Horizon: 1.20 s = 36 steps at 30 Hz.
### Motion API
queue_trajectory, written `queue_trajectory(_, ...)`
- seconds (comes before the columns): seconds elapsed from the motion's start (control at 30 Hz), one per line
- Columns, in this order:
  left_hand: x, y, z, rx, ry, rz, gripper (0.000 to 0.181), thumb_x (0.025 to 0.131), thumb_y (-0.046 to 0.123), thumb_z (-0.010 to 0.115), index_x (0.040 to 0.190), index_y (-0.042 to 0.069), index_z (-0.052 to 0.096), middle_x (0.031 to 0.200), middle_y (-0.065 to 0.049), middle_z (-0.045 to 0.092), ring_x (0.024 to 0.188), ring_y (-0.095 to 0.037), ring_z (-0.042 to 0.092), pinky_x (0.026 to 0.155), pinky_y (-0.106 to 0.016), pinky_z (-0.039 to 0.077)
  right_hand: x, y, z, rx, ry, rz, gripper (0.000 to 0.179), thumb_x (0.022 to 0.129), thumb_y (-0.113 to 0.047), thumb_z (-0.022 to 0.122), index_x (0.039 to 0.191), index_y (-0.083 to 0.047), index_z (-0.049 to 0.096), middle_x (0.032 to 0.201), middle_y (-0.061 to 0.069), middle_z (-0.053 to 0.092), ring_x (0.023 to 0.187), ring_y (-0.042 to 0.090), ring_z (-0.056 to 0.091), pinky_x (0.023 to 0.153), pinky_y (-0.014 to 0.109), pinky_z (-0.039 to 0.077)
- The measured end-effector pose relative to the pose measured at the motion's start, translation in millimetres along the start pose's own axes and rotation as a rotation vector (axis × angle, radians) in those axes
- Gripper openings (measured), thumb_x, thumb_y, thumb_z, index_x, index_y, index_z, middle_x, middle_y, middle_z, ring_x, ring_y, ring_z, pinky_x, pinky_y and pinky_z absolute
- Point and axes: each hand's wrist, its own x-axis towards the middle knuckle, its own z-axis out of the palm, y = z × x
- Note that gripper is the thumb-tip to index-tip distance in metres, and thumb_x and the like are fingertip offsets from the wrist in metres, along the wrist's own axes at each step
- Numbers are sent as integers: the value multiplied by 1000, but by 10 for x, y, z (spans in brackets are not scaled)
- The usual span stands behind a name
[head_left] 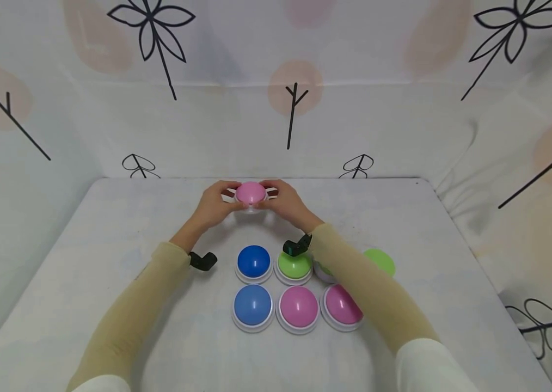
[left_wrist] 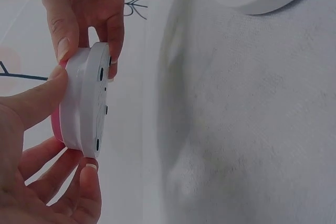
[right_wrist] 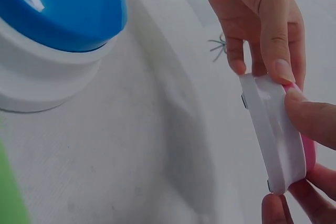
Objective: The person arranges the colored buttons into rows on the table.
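A pink push button [head_left: 250, 192] with a white base is held up near the far edge of the table, between both hands. My left hand [head_left: 214, 206] pinches its left side, thumb on the near rim of the dome and fingers behind the base. The right hand [head_left: 288, 203] grips the opposite side in the same way. In the left wrist view the button's white base [left_wrist: 86, 100] is turned edge-on, with small dark feet on its underside. The right wrist view shows its pink dome [right_wrist: 308, 153] facing the thumbs.
Nearer on the white table [head_left: 183, 348] stand a dark blue button [head_left: 253, 261], a green button [head_left: 295, 265], a lighter blue button [head_left: 252, 305], a pink button [head_left: 299, 306] and a magenta button [head_left: 342, 306]. My right sleeve [head_left: 369, 294] partly covers more green. Patterned cloth hangs behind.
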Motion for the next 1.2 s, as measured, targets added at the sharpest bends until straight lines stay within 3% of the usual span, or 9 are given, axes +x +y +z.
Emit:
queue_trajectory(0.8, -67, 317, 228, 60, -26, 77, 58, 87, 28, 79, 138, 11, 57, 133, -9, 57, 116, -27, 54, 88, -43, 54, -341, 61, -322, 12, 12, 0, 63, 85, -25, 79, 140, -10, 53, 139, 8, 53, 123, 31, 51, 100, 46, 48)
queue_trajectory(1.2, -92, 458, 330, 69, -77, 111, 55, 88, 28, 78, 137, 11, 58, 132, -7, 58, 115, -25, 55, 87, -39, 54, -516, 106, -473, 12, 13, 13, 63, 85, -24, 80, 141, -10, 52, 139, 7, 52, 123, 30, 52, 101, 45, 47)
